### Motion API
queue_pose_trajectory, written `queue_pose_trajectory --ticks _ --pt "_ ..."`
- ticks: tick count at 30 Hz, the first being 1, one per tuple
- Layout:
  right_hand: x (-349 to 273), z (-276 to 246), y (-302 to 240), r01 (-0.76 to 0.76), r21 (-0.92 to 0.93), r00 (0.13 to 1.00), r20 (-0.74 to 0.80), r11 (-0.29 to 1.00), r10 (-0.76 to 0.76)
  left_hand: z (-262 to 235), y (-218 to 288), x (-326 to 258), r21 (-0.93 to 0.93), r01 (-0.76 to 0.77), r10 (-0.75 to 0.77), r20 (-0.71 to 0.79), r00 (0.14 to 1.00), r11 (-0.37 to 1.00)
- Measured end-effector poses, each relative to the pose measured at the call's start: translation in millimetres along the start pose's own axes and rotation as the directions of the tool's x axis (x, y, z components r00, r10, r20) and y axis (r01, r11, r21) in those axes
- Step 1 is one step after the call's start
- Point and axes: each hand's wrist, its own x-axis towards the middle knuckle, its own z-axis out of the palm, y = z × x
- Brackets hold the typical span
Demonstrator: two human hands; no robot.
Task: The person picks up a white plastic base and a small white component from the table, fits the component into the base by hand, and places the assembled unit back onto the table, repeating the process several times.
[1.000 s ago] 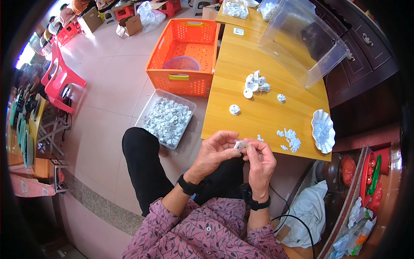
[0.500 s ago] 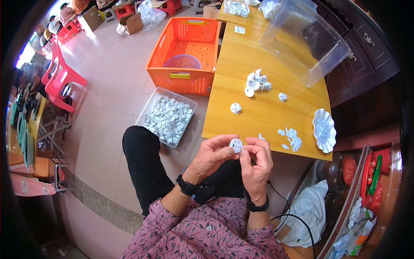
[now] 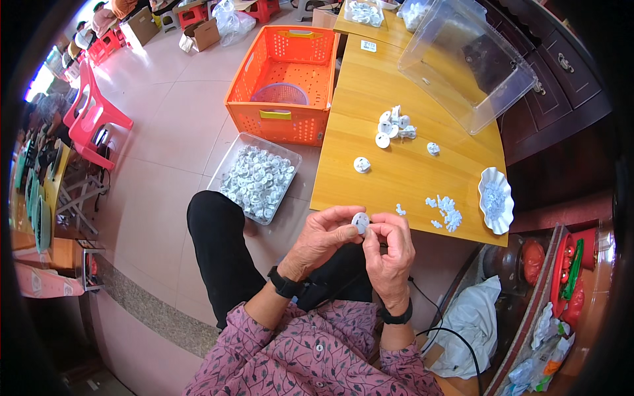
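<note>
Between my two hands, just off the near edge of the table, is a small round white plastic part (image 3: 360, 222) with dark slots in its face. My left hand (image 3: 325, 236) pinches its left side between thumb and fingers. On its right side the thumb and fingertips of my right hand (image 3: 388, 249) close on it too. Past my hands, small pale-blue plastic pieces (image 3: 450, 214) lie loose on the table, with a single one nearer my fingers. Farther back are a lone white round part (image 3: 361, 165), a cluster of similar parts (image 3: 394, 125) and another one (image 3: 433, 149).
A scalloped white dish (image 3: 502, 221) of pale-blue pieces stands at the right of the wooden table (image 3: 343, 119). A clear bin (image 3: 469, 122) leans behind it. Left of the table, a clear tub (image 3: 297, 158) full of white parts and an orange crate (image 3: 281, 132) sit on the floor.
The round white part has turned slightly between my fingertips, and my right hand has shifted a little to the left. The other things stay where they were.
</note>
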Motion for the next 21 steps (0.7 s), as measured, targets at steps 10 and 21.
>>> queue_pose_trajectory --ticks 10,21 --pt "-2.1 1.0 0.8 0.007 -0.038 1.000 0.010 0.999 -0.007 3.1 0.9 -0.6 0.069 -0.012 0.012 -0.003 1.000 0.998" --pt "-3.8 3.8 0.5 -0.036 0.033 0.999 -0.030 0.999 0.037 0.1 2.6 -0.2 0.085 -0.046 0.045 0.014 0.999 0.995"
